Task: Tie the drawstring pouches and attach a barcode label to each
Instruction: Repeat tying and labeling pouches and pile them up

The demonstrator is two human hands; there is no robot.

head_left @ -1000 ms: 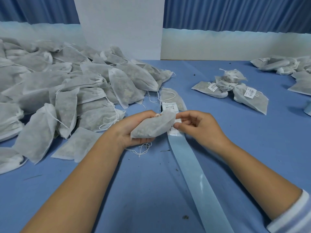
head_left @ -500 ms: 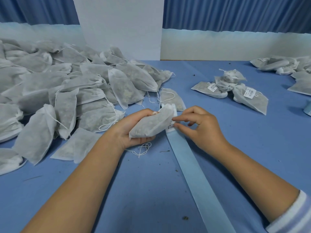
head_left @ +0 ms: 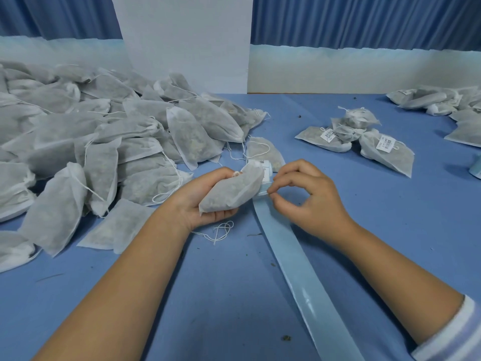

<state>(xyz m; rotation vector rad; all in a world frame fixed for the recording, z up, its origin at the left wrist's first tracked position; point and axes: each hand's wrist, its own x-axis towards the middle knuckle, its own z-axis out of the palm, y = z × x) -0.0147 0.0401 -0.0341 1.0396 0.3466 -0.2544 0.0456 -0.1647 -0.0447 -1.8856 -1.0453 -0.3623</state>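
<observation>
1. The left hand (head_left: pixel 205 199) grips a filled drawstring pouch (head_left: pixel 231 190) from beneath, fingers curled round its body. The pouch is held at the centre of the blue table (head_left: pixel 390 217), with its gathered neck pointing to the far side.
2. The right hand (head_left: pixel 309 201) is closed in a thumb-and-forefinger pinch on the raised far end of the label strip (head_left: pixel 299 269), just right of the pouch. A barcode label (head_left: pixel 266 170) shows behind the pouch. Whether it has lifted from the liner cannot be told.
3. A large pile of unlabelled pouches (head_left: pixel 104 142) lies at the left. A small group of labelled pouches (head_left: pixel 364 136) lies at the far right, well apart.
4. Judgement: the step in hand is peeling one label for the held pouch.
5. Recommended: bend the liner back sharply so that the label's corner frees itself, then take the label by that corner only.
6. Recommended: turn a flat face of the pouch towards the right hand, lay the label down from one edge and smooth it across.
7. Risk: the soft, lumpy fabric may leave the label creased or poorly stuck, so press it firmly.
</observation>
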